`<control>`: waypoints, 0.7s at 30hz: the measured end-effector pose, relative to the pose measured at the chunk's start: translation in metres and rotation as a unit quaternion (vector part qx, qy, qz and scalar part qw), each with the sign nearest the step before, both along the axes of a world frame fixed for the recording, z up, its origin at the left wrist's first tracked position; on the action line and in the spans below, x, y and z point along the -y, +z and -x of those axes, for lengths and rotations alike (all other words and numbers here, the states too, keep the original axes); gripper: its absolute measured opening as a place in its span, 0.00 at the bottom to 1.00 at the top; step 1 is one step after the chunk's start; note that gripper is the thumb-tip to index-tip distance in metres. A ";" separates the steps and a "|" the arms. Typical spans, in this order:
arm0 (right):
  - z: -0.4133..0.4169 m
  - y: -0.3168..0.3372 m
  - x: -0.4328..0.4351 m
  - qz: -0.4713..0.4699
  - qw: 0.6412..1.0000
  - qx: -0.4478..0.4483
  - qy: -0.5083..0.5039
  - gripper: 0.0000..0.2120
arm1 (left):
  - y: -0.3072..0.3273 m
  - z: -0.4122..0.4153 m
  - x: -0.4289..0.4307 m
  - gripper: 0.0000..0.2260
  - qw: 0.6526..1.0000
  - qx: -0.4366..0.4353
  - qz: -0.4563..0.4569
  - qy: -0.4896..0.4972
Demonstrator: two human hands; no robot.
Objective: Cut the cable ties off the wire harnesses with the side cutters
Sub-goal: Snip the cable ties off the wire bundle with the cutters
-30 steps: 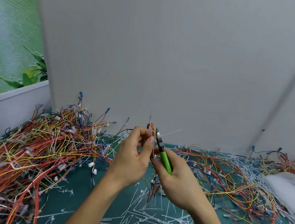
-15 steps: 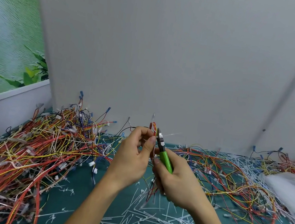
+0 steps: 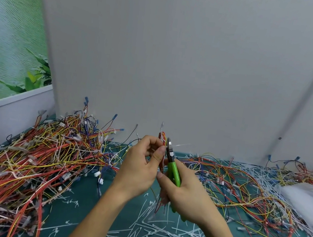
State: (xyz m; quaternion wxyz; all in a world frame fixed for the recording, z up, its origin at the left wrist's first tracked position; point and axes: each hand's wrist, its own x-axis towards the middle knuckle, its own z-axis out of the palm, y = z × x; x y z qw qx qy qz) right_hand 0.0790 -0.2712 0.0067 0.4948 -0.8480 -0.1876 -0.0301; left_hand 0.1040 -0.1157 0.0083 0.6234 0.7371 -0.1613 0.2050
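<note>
Green-handled side cutters (image 3: 173, 172), red-yellow wire harnesses (image 3: 41, 157), teal table (image 3: 80, 194).

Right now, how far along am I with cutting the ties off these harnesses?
Done: many cut cable ties litter the mat in front of you, and loose wires lie to your right. In hand: your left hand pinches one harness while your right hand holds the side cutters at it. Left: the big pile on your left, where white ties still show.

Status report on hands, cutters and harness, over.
Left hand pinches harness upright. Right hand grips green side cutters, blades at its cable tie. Wire piles both sides, clear of hands.
</note>
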 end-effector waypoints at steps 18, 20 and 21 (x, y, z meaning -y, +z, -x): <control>0.001 0.004 0.000 -0.002 1.000 0.002 -0.018 0.10 | -0.001 -0.002 0.001 0.01 1.000 0.007 0.007 0.003; 0.002 0.004 -0.002 -0.002 1.000 -0.016 -0.011 0.11 | -0.002 -0.003 0.002 0.02 1.000 0.009 0.004 0.005; 0.003 0.004 -0.003 0.003 1.000 -0.022 -0.009 0.12 | -0.003 -0.003 0.001 0.02 1.000 0.008 0.004 0.005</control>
